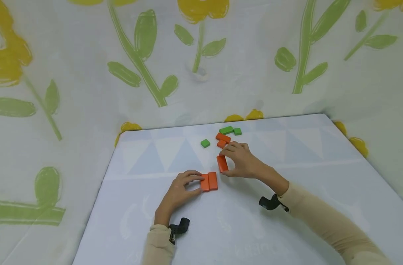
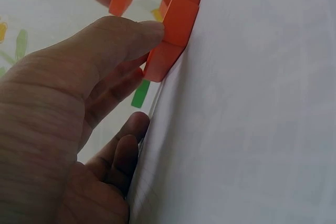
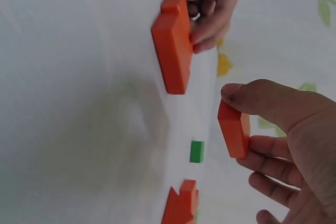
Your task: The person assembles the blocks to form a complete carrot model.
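Two orange rectangular blocks lie side by side on the table, slightly offset lengthwise. My left hand [image 1: 181, 188] pinches the left block [image 1: 204, 184] between thumb and fingers at its two ends. The neighbouring block [image 1: 213, 181] sits against its right side. My right hand [image 1: 244, 160] holds another orange block [image 3: 234, 132] by its ends, thumb at the near end and fingers at the far one. That block is raised off the table in the right wrist view, to the right of and a little beyond the pair.
Farther back on the white patterned table [image 1: 148, 221] are more orange blocks [image 1: 223, 138], a long green block [image 1: 226, 130] and a small green block [image 1: 237, 131]. Another small green block [image 1: 205, 143] lies apart to their left. A flower-printed cloth [image 1: 241, 73] rises behind the table.
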The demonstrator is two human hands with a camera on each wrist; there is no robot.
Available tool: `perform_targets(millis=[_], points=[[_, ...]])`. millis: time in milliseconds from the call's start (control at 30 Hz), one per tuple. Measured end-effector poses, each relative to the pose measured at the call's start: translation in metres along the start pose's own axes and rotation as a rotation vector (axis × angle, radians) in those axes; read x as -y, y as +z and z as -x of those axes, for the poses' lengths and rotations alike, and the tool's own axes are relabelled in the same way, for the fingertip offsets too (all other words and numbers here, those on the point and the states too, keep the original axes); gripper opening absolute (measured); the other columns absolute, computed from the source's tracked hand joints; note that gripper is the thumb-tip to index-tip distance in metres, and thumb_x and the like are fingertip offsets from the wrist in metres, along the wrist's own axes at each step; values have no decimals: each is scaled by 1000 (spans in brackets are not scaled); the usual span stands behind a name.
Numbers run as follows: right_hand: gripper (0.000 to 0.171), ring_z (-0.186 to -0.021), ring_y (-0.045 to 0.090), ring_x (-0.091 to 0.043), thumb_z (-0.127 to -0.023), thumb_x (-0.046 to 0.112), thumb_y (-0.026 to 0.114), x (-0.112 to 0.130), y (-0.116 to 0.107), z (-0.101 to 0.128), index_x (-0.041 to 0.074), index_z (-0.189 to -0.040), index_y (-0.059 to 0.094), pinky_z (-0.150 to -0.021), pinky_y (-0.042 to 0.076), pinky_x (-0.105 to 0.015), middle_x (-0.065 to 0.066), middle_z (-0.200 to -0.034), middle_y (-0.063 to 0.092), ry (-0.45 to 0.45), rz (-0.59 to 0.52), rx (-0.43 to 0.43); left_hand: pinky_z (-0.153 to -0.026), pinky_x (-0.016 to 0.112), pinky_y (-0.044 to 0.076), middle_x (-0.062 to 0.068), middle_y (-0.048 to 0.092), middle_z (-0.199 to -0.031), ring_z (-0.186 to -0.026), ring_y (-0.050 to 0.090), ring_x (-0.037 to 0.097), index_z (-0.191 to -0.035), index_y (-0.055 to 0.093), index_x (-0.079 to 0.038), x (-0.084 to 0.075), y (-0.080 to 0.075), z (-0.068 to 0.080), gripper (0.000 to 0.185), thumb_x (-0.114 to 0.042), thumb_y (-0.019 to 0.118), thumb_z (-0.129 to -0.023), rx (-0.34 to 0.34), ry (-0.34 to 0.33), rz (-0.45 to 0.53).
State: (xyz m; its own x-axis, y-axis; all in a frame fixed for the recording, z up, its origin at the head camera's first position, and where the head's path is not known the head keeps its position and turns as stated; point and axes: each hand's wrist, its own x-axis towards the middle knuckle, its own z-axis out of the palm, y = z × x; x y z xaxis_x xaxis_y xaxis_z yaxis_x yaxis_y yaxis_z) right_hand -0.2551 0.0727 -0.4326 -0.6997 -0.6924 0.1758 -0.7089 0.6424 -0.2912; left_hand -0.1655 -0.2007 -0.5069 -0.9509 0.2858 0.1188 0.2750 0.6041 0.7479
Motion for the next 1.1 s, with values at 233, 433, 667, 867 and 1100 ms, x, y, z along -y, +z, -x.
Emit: perform_targets(millis=[233,433,667,867,1100], points=[[55,-121,46,-22,-76,40,87,8,6,11,15,-120,68,-102,30,-52,1,-120,63,-8,4,4,-100,47,41,-17,57,-132,-123,47,16,-121,72,-28,1,0,1,35,-29,79,-86,-11,14,9],[55,-121,45,-23,-75,41,87,11,12,15,15,-120,68,-101,31,-54,1,-118,63,-6,13,2,-103,49,40,-13,58,-133,-126,48,18,-122,72,-27,2,-1,1,36,-26,79,-87,-15,52,-5],[56,-123,46,-24,-76,44,86,13,21,19,16,-121,68,-101,31,-54,0,-121,63,9,26,30,-102,48,40,-16,57,-132,-125,48,16,-122,72,-28,2,0,-1,36,-27,78,-87,-9,43,-4],[56,-121,47,-23,-75,46,86,15,26,23,15,-119,69,-100,32,-52,1,-118,64,12,45,42,-104,47,39,-16,57,-132,-126,47,15,-121,72,-30,2,0,-2,36,-27,79,-87,2,21,-4],[59,-121,47,-23,-73,49,86,16,34,25,15,-118,69,-102,31,-54,1,-118,64,26,72,61,-105,47,38,-15,57,-132,-126,47,16,-121,72,-29,2,-1,-1,36,-28,80,-86,0,19,-9]])
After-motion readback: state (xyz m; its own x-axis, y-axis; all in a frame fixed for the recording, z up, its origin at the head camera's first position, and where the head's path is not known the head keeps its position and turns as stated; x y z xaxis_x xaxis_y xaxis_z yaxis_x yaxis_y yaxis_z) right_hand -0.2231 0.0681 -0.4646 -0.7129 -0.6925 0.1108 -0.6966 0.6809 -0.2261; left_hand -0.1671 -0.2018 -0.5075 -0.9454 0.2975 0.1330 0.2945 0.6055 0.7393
